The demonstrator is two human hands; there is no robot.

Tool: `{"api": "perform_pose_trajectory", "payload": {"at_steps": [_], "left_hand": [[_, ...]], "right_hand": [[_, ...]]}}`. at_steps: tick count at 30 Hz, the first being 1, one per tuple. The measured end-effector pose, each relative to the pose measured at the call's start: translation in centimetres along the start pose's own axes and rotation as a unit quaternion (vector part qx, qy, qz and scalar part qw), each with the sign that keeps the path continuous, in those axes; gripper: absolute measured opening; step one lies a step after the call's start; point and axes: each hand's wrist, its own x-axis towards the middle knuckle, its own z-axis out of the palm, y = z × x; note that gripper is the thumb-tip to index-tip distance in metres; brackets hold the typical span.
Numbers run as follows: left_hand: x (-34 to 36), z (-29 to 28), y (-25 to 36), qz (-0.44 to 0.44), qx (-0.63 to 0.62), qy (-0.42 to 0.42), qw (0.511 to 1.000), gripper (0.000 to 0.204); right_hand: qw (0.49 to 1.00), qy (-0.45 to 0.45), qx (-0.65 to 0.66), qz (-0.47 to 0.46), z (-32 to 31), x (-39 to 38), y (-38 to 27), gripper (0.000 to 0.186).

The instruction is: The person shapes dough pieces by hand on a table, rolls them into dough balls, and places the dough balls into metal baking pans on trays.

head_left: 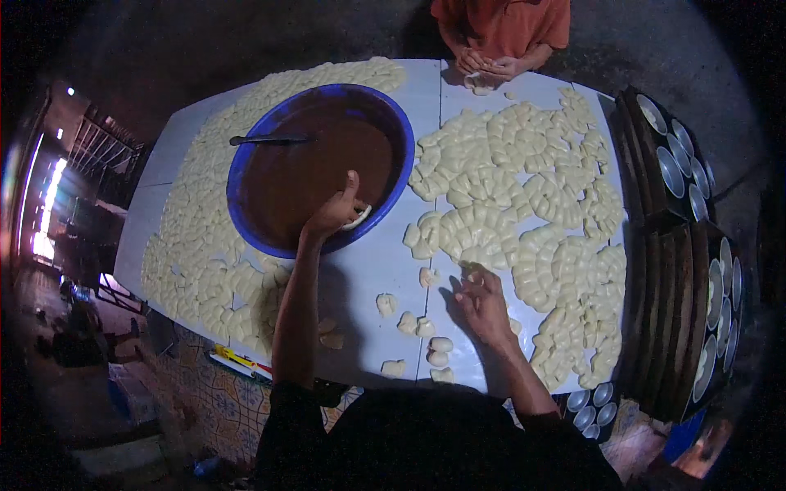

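Observation:
My left hand (331, 214) is over the near right rim of a blue basin (403, 182), thumb raised. Its fingers are closed on a pale piece of dough (358, 218) that shows at their edge. Brown paste or thick liquid (327, 155) fills much of the basin, and a dark-handled utensil (270, 140) lies across the far left part of it. On the right, my right hand (483, 309) hovers low over the white table (360, 282), fingers apart and slightly bent. Beside it are several loose dough pieces (408, 322), and a broad spread of pale dough pieces (524, 188) lies beyond.
More dough pieces (196, 229) cover the table's left side. Across the table, a person in an orange shirt (503, 24) handles dough with both hands (491, 67). Stacked dark trays with metal cups (671, 170) stand along the right edge; another cup tray (591, 409) sits below the near edge.

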Motion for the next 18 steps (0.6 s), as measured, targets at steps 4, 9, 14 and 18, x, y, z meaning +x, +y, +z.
{"api": "perform_pose_trajectory", "payload": {"at_steps": [4,9,14,18], "left_hand": [[-5.6,2.7,1.2,0.141,-0.078,0.131,0.978,0.077],[-14.7,10.0,1.6,0.108,-0.398,-0.059,0.909,0.045],[-16.7,16.5,-3.0,0.222,-0.316,0.153,0.910,0.028],[-18.8,17.7,-3.5,0.188,-0.257,0.185,0.930,0.026]], "right_hand": [[0.978,0.049,0.187,0.085,-1.1,0.0,-2.2,0.034],[0.604,-0.103,0.741,0.274,1.9,0.6,-3.3,0.038],[0.782,0.001,0.525,0.336,1.6,-0.7,-6.3,0.022],[0.870,-0.039,0.444,0.211,1.1,-2.8,-6.5,0.024]]}}
